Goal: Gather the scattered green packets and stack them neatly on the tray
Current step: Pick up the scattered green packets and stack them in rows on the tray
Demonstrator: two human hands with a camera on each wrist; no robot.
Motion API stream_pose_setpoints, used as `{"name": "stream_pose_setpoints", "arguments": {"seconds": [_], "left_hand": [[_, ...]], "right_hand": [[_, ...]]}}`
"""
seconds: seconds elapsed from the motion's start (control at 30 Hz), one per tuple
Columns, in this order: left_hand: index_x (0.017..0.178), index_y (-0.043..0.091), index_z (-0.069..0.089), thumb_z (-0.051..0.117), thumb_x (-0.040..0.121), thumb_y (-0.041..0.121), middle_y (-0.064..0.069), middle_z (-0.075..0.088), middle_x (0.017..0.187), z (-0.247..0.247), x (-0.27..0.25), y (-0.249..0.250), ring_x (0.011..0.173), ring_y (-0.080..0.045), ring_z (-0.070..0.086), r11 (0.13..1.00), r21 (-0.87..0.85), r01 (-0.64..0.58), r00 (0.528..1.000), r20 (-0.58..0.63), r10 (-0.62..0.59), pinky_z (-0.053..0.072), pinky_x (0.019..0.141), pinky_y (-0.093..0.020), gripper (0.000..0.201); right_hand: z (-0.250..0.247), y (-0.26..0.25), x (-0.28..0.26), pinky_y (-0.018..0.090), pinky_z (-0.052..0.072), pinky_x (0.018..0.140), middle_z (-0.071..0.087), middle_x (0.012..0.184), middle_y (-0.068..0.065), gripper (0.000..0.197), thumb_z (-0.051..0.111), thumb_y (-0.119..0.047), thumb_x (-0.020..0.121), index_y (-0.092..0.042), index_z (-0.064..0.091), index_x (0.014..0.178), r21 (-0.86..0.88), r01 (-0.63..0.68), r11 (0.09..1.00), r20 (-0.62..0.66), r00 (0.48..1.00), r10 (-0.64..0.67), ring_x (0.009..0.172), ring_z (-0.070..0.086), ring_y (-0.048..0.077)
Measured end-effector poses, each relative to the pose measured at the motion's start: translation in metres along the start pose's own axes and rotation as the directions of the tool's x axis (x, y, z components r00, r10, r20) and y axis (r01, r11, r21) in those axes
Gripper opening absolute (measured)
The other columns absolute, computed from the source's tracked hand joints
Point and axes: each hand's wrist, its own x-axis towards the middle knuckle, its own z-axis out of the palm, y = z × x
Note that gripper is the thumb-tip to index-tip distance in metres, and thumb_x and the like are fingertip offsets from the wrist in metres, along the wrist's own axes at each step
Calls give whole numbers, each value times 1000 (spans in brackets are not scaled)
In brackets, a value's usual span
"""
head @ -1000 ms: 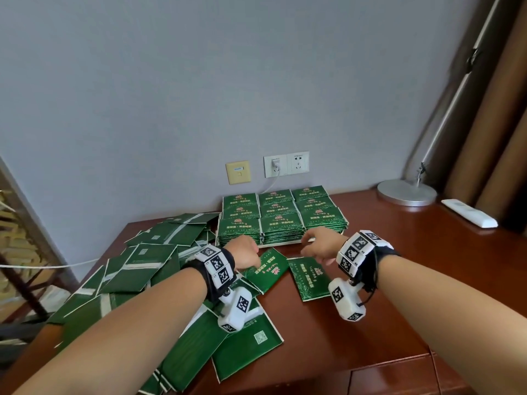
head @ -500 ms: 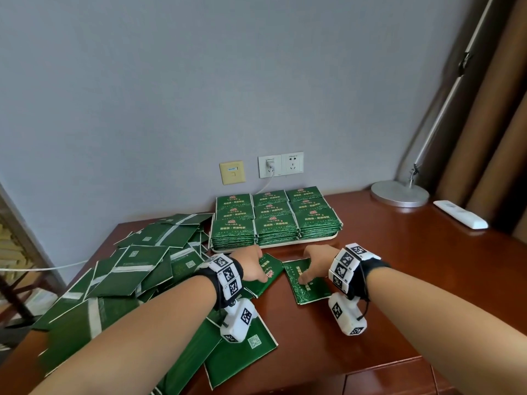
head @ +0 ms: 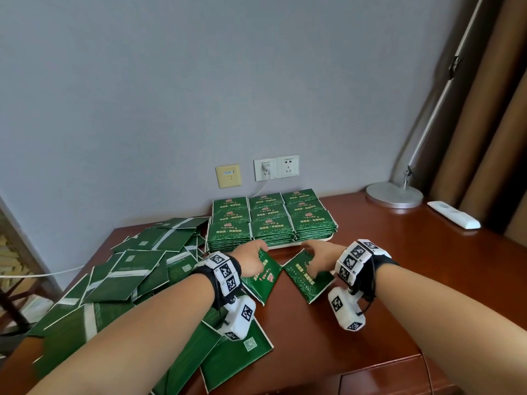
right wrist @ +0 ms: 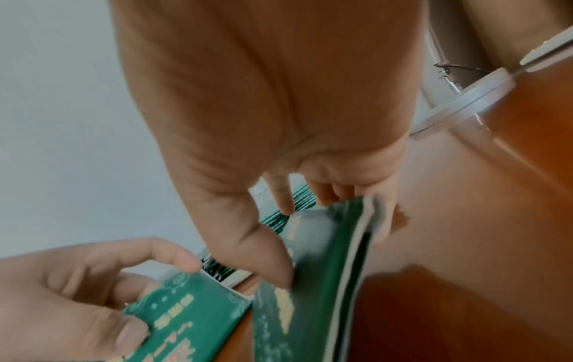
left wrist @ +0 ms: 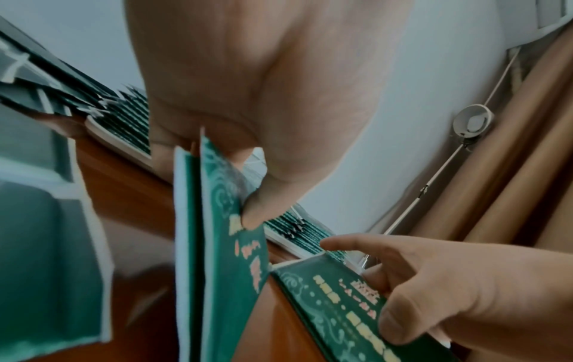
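**Two packets pinched, tray just ahead**

Head view: left hand (head: 251, 259) pinching a green packet (head: 263, 276) at centre frame, one edge lifted off the brown surface (head: 356, 323). Right hand (head: 319, 259) doing the same with a second packet (head: 309, 276) just to the right, the two packets nearly touching at their near corners. Both printed face up, matching the stacks, probably so they can go straight on top. Tray (head: 285, 246) directly above the hands in frame, only its pale front rim showing under three rows of neat stacks. Loose heap of packets (head: 137, 266) spread across the left of the frame, well apart from the tray, so plenty left to gather. Lamp base (head: 395, 195) and white remote (head: 453, 214) at right.

Left wrist view: thumb on the printed face, fingers curled behind, gripping the packet (left wrist: 235, 257) near its top edge; a second pale edge behind it, possibly another packet, hard to tell. Packet hanging below the hand at centre; tray rim (left wrist: 124, 147) beyond. Other hand (left wrist: 434, 281) at lower right, on its own packet.

Right wrist view: thumb pressed on the face, fingers wrapped under the far edge of the packet (right wrist: 310, 294), bowing it slightly. Likely a grip for lifting clear and squaring onto a stack.
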Motion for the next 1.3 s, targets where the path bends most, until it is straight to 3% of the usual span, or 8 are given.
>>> {"name": "stream_pose_setpoints", "arguments": {"seconds": [0.17, 0.27, 0.47, 0.63, 0.83, 0.9, 1.1, 1.3], "left_hand": [[120, 17, 62, 62, 86, -2, -2, 52, 94, -15, 2, 16, 37, -9, 37, 987, -162, -22, 999, -44, 15, 33, 40, -22, 39], [117, 18, 65, 65, 85, 2, 4, 53, 91, -33, 7, 29, 43, -14, 40, 971, -237, -36, 993, -117, 9, 37, 42, -25, 35], [107, 14, 65, 69, 83, 1, -4, 51, 96, -56, 26, 45, 53, -18, 49, 863, -503, -42, 964, -248, -97, 51, 51, -30, 28], [100, 9, 67, 70, 85, 2, -8, 58, 90, -67, 57, 51, 53, -18, 55, 754, -652, -76, 931, -317, -180, 57, 54, -30, 17], [103, 2, 64, 63, 89, -8, -20, 60, 106, -73, 96, 48, 85, -26, 65, 594, -798, -108, 932, -289, -219, 61, 59, -31, 18], [109, 2, 64, 60, 89, -11, -21, 60, 108, -74, 109, 47, 92, -29, 66, 562, -819, -116, 925, -294, -239, 62, 61, -32, 23], [117, 3, 58, 58, 87, -17, -17, 58, 104, -78, 144, 42, 88, -30, 67, 498, -859, -121, 909, -298, -292, 61, 59, -26, 36], [132, 2, 52, 60, 86, -17, -8, 53, 104, -78, 175, 29, 96, -25, 62, 502, -860, -92, 904, -284, -320, 58, 85, -34, 50]], "right_hand": [[-28, 2, -6, 24, 49, 63, 47, 140, 12, 86, 67, 4, 75, -18, 30, 150, 92, 42, 995, -53, 998, -38, 98, 60, 23], [-49, 9, -4, 26, 52, 68, 53, 133, 11, 78, 66, 5, 75, -19, 40, 145, 163, 67, 984, -161, 986, -40, 92, 61, 21], [-86, 22, 11, 43, 60, 76, 66, 108, 10, 64, 74, -1, 66, -17, 56, 126, 371, 138, 918, -380, 925, 14, 79, 71, 25], [-108, 34, 36, 45, 59, 78, 68, 97, 8, 34, 81, -4, 69, -23, 60, 88, 509, 210, 835, -506, 858, 92, 75, 70, 25], [-126, 44, 78, 26, 54, 59, 65, 91, 10, 38, 75, -2, 78, -11, 57, 110, 624, 198, 756, -446, 885, 136, 67, 65, 17], [-131, 47, 93, 28, 55, 56, 65, 83, 12, 44, 69, 5, 78, -9, 55, 117, 650, 178, 739, -407, 902, 141, 61, 64, 19], [-146, 51, 132, 21, 44, 43, 61, 68, 9, 50, 64, 7, 78, -13, 50, 121, 603, 185, 776, -431, 894, 121, 48, 54, 15], [-151, 51, 176, 38, 58, 72, 65, 91, 14, 51, 69, 6, 78, -10, 53, 123, 627, 191, 755, -443, 885, 144, 72, 66, 27]]}}
